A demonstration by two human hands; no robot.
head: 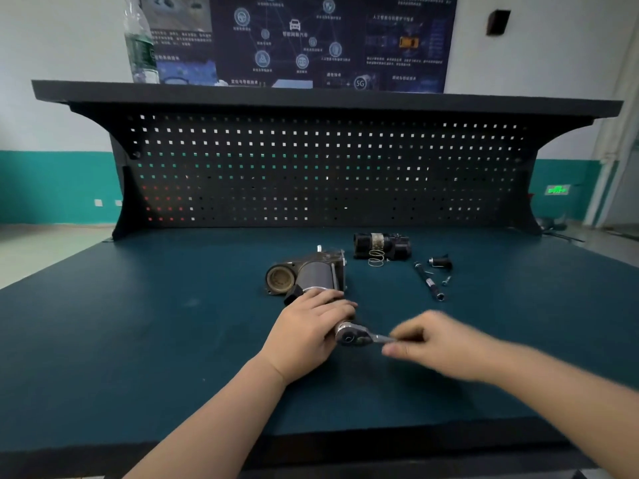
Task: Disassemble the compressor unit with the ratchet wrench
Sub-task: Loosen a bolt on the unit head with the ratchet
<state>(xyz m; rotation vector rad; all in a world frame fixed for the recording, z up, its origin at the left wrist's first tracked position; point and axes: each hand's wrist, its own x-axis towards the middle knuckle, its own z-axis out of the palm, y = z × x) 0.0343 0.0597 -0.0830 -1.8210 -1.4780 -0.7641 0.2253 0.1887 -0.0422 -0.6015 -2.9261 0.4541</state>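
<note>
The compressor unit (311, 274), a grey metal body with a round opening on its left end, lies mid-bench on the blue mat. My left hand (307, 330) rests on its near end and grips it, fingers curled around the part just behind the wrench head. The ratchet wrench (356, 335) has its chrome head seated at that near end, and its handle runs to the right. My right hand (435, 344), blurred, is closed around the handle.
Removed parts lie behind on the right: a black cylindrical piece (382, 245) with a spring (376, 258), a long rod (428, 281), a small black fitting (441, 262) and a screw (446, 280). A pegboard back (311, 167) and shelf with a bottle (140, 43) stand behind.
</note>
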